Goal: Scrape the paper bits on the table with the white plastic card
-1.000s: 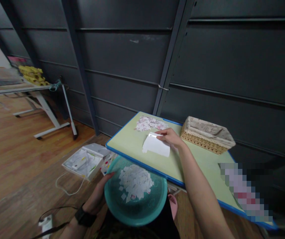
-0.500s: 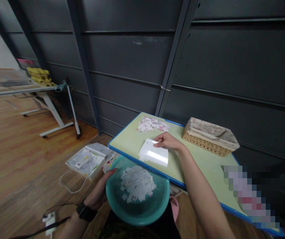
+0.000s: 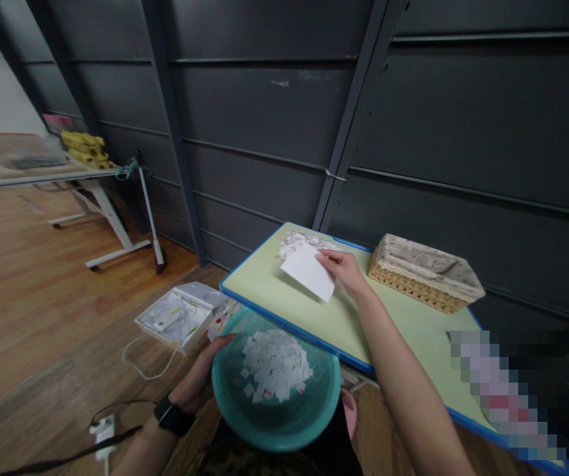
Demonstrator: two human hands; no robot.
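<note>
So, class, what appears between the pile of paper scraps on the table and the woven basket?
In the head view, the right hand, holding a white card, appears between the paper scraps and the woven basket, above the tabletop.

Open tabletop (image 3: 257, 279) left of the white card (image 3: 308, 271); paper scraps (image 3: 292, 242) behind, wicker basket (image 3: 413, 287) rightward.

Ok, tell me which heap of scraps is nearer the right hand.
The heap on the green table, partly behind the white card in the right hand; the other heap sits in the teal basket the left hand holds.
</note>
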